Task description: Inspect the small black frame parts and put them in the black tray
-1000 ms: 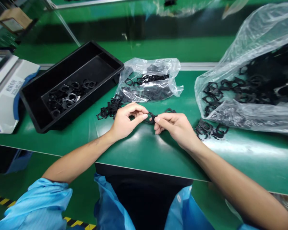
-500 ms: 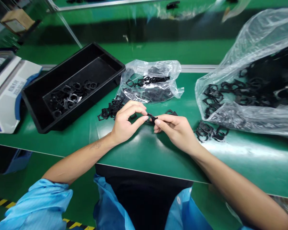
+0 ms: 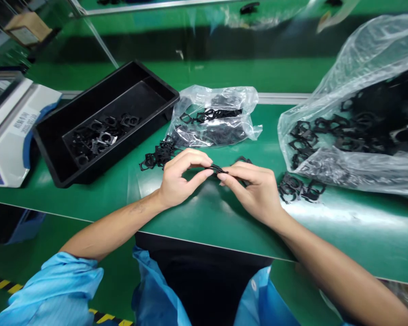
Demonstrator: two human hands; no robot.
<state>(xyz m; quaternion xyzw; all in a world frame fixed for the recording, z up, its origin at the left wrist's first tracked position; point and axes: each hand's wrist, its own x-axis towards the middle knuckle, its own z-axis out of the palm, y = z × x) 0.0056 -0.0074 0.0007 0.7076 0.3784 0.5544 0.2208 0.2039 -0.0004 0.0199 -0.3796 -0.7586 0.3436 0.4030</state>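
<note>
My left hand (image 3: 178, 179) and my right hand (image 3: 256, 190) meet over the green table (image 3: 204, 213), both pinching one small black plastic part (image 3: 217, 170) between thumb and fingers. The part is held edge-on, just above the table surface. A loose pile of similar black parts (image 3: 156, 156) lies just beyond my left hand. A few more black parts (image 3: 301, 189) lie to the right of my right hand.
A black tray (image 3: 71, 174) holding several black parts sits at the left. A small clear bag of parts (image 3: 217, 115) lies behind my hands, and a large clear bag of parts (image 3: 357, 117) fills the right. A white machine (image 3: 10, 131) stands at the far left.
Both hands stayed together on the part. It has turned from facing up to nearly edge-on between the fingertips, and my right hand's fingers have curled further over it.
</note>
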